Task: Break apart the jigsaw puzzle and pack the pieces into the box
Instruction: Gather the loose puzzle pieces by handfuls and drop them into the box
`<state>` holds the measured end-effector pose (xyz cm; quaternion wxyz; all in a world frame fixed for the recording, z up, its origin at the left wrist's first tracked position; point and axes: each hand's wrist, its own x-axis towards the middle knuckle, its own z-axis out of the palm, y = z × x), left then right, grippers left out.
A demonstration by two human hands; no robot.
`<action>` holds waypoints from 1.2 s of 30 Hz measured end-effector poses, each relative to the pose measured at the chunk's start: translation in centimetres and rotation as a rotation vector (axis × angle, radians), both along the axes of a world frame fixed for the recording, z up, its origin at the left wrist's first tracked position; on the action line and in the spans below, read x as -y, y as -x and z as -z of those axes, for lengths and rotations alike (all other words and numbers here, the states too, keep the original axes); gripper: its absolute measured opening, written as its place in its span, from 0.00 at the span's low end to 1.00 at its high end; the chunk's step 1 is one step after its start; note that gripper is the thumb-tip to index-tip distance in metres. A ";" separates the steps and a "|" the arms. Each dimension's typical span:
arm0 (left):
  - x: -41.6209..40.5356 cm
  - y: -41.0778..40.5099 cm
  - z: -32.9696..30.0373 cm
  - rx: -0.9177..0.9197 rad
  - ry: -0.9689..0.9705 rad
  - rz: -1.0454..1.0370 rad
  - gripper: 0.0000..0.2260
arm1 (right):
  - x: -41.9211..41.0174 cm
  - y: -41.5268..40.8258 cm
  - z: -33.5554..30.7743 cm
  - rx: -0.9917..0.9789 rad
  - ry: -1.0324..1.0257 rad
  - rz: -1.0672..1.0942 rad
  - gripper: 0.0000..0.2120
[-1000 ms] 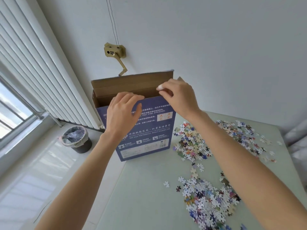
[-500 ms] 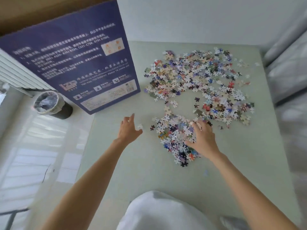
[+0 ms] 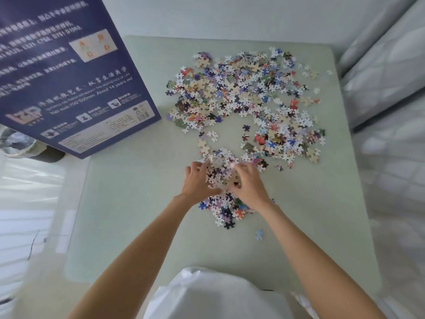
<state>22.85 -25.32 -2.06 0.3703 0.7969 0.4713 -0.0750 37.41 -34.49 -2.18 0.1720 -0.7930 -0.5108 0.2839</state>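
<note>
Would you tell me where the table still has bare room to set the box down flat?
The table is bare left of the hands, from the box to the near edge, and along the right edge. Pieces crowd the far right half; both hands gather a near pile.

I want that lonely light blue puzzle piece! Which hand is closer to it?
Right. The right hand is up-left of the light blue puzzle piece; the left hand is farther left.
</note>
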 end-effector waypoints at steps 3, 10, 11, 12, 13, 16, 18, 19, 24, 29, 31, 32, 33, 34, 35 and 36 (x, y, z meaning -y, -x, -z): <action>-0.2 0.4 0.0 -0.021 -0.015 0.015 0.50 | -0.9 -3.6 -0.3 0.198 0.082 0.126 0.30; 0.8 -0.4 0.2 -0.127 -0.125 0.134 0.57 | -3.3 -2.5 0.0 0.289 0.199 -0.123 0.31; 0.9 -0.3 0.3 -0.122 -0.118 0.126 0.56 | -3.0 -1.7 0.0 0.276 0.199 -0.216 0.33; 1.0 -0.2 0.3 -0.108 -0.104 0.111 0.54 | -2.5 -1.1 -0.1 0.252 0.210 -0.282 0.36; 1.1 -0.1 0.3 -0.087 -0.088 0.093 0.53 | -1.9 -0.7 -0.3 0.233 0.225 -0.326 0.41; 1.1 0.3 0.4 -0.011 -0.060 0.079 0.46 | -0.6 0.3 -0.4 0.288 0.251 -0.375 0.52; 1.0 0.7 0.4 0.024 -0.064 0.095 0.40 | -0.4 1.1 -0.3 0.321 0.265 -0.340 0.56; 0.9 0.9 0.3 0.041 -0.065 0.098 0.38 | -0.6 1.5 -0.2 0.316 0.267 -0.315 0.57; 0.6 1.5 -0.2 0.070 -0.051 0.158 0.32 | -1.8 1.8 -0.2 0.271 0.266 -0.241 0.52; 1.2 2.1 -0.4 -0.064 -0.083 0.305 0.47 | -1.7 2.0 -0.2 0.250 0.212 -0.198 0.39; 1.5 1.9 -0.3 -0.058 -0.115 0.249 0.43 | -1.5 2.1 -0.1 0.236 0.166 -0.169 0.35; 1.6 1.8 -0.2 -0.045 -0.131 0.216 0.40 | -1.4 2.1 -0.1 0.229 0.137 -0.161 0.33; 1.6 1.7 -0.2 -0.029 -0.141 0.184 0.37 | -1.3 2.1 -0.2 0.220 0.108 -0.157 0.30; 1.5 1.6 -0.1 -0.011 -0.145 0.155 0.33 | -1.2 2.0 -0.2 0.209 0.082 -0.155 0.28; 1.4 1.5 -0.1 0.008 -0.147 0.133 0.30 | -1.1 1.9 -0.4 0.196 0.060 -0.150 0.25; 1.2 1.6 -0.1 0.022 -0.144 0.117 0.28 | -1.1 1.8 -0.5 0.176 0.046 -0.142 0.24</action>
